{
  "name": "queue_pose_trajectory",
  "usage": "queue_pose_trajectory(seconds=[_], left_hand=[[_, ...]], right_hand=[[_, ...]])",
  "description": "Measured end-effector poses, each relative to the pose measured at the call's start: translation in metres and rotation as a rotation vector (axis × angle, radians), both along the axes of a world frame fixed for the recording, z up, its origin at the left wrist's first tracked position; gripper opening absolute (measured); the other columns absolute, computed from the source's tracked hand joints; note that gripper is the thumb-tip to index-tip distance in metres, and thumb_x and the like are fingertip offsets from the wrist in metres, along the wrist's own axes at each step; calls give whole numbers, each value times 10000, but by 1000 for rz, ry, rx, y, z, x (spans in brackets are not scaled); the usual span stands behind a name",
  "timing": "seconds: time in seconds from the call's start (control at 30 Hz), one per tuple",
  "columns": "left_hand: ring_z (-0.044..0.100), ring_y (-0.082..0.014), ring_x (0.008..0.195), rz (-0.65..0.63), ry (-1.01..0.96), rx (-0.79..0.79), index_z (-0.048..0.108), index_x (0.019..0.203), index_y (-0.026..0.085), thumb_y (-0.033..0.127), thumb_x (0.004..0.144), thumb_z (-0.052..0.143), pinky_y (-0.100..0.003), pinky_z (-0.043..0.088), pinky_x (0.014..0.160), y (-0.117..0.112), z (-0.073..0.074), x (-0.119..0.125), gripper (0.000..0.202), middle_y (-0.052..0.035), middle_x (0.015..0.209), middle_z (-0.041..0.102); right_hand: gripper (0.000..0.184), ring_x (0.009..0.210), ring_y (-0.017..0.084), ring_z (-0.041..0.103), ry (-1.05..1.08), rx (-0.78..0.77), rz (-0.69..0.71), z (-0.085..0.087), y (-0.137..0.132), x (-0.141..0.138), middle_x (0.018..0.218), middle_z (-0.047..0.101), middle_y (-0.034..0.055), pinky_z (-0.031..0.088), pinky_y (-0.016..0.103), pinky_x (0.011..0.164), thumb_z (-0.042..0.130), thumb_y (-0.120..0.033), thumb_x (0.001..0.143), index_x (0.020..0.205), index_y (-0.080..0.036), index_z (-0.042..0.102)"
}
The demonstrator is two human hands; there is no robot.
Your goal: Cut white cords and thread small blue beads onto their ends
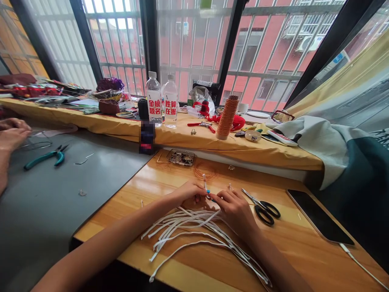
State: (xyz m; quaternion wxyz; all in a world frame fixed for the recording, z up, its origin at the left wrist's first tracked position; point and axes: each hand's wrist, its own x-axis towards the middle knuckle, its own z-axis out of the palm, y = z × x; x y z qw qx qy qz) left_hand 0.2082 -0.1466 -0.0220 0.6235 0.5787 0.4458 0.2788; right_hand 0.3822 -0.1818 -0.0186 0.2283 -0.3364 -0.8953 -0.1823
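My left hand (192, 193) has its fingers closed in a pinch on a white cord (204, 181), whose short end sticks up above the fingertips. A small bright blue band (208, 192) sits around the cord between my two hands. My right hand (233, 205) is closed too, its fingertips at the blue piece, touching it or the cord just below; exactly what they grip is hidden. Beneath both hands a loose bundle of white cords (194, 219) lies across the wooden table. Scissors with black handles (264, 211) lie just right of my right hand.
A phone (319, 217) with a cable lies at right. Behind are a box of small parts (181, 157), coiled copper-coloured wire (204, 172) and a yellow-covered ledge (182, 140) bearing bottles (170, 103) and an orange thread spool (227, 117). At left, a co-worker's hands (13, 132) are near teal pliers (45, 158).
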Motion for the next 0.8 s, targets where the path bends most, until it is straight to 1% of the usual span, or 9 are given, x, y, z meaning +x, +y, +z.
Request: queue_pose_trajectory(seconds=[0.13,0.27,0.4,0.53,0.63,0.73,0.8], left_hand=[[383,-53,400,5,-3,2,590,544,106,311,570,559,-191,267,392,1,0,0,208,28,455,492],[390,-53,418,-4,9,-2,625,606,96,313,575,566,-189,268,407,1,-1,-2,226,27,467,495],[384,-51,426,-32,11,16,632,629,96,357,588,576,-188,263,410,3,-4,-3,270,27,476,494],[388,-57,429,-50,32,56,598,609,102,434,579,574,-195,290,422,5,-9,-1,334,30,480,489],[385,-62,418,-58,63,77,560,589,114,495,565,562,-205,306,418,7,-15,1,382,34,479,483],[387,-59,424,-61,66,120,537,591,120,520,576,551,-197,302,417,9,-20,2,400,39,487,477],[384,-56,425,-49,64,147,522,591,123,519,590,539,-188,292,409,8,-21,3,396,43,483,466]], right_hand=[[209,671,156,478,-7,16,-3,0,0,-1,736,604,24,305,274,664,548,-146,742,939,-177,609],[201,669,155,476,-9,18,1,-1,1,-1,736,606,22,303,275,671,545,-160,749,940,-177,605],[178,658,154,473,-12,33,14,0,1,-1,720,604,21,299,277,663,537,-175,759,924,-171,603],[142,649,153,472,-28,76,14,1,0,0,695,595,27,299,280,668,484,-151,788,857,-160,607],[132,655,161,475,-81,117,9,2,0,1,693,588,36,297,285,655,476,-144,790,828,-146,602],[129,660,170,470,-144,139,4,1,1,1,701,578,43,293,286,629,468,-129,790,824,-133,592],[129,657,171,464,-152,127,3,-1,1,1,696,570,43,294,285,620,458,-129,796,809,-131,587]])
